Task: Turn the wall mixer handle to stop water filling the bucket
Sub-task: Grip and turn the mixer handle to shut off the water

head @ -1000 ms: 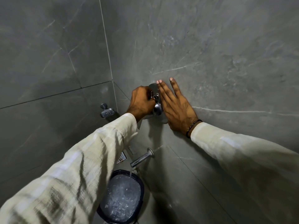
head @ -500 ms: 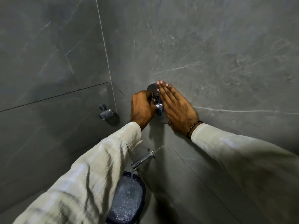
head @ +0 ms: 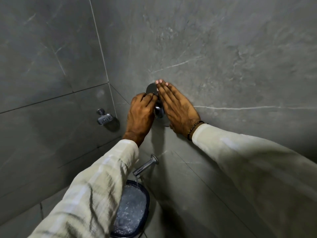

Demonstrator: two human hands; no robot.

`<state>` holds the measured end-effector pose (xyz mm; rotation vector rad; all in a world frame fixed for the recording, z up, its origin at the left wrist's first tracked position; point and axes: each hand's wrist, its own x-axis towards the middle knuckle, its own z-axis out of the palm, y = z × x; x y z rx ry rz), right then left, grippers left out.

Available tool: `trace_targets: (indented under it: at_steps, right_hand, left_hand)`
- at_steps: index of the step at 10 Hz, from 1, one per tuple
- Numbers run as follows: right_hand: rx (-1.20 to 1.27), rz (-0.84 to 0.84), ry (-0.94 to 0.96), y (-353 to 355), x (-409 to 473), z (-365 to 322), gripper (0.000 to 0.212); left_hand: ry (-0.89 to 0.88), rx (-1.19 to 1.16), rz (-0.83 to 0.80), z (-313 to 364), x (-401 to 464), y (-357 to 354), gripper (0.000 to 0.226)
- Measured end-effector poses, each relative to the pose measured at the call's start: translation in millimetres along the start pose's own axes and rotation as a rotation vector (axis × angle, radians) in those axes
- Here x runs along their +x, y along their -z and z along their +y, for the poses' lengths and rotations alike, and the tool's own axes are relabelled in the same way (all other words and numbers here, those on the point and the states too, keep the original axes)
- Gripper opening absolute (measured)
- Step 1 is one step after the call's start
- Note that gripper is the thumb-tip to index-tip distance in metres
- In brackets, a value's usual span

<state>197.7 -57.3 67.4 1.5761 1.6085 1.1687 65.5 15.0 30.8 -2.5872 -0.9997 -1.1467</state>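
Note:
A chrome wall mixer (head: 159, 111) sits on the grey tiled wall, mostly hidden between my two hands. My left hand (head: 139, 115) is curled over its handle from the left, fingers closed on it. My right hand (head: 177, 107) lies flat against the wall just right of the mixer, fingers straight and together, holding nothing. Below, a chrome spout (head: 145, 165) sticks out of the wall and a thin stream of water falls from its tip. It lands in a dark blue bucket (head: 145, 200) full of bubbling water, partly hidden by my left sleeve.
A chrome soap dish (head: 104, 117) hangs on the left wall near the corner. Grey marble-look tiles cover both walls, which meet in a corner just left of the mixer. My pale long sleeves fill the lower part of the view.
My left hand has rolled over the top of the handle and lower. The right hand's fingers have closed together on the wall. The stream from the spout still runs.

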Motion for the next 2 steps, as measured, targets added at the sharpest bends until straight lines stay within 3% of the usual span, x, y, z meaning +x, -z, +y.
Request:
trace_targets:
  at_steps: [1, 2]
  right_hand:
    - [0.010, -0.065, -0.004, 11, -5, 3, 0.100]
    - [0.045, -0.077, -0.040, 19, -22, 14, 0.106]
  left_hand:
    - [0.022, 0.060, -0.133, 3, 0, 14, 0.046]
    - [0.096, 0.060, -0.343, 4, -5, 26, 0.065]
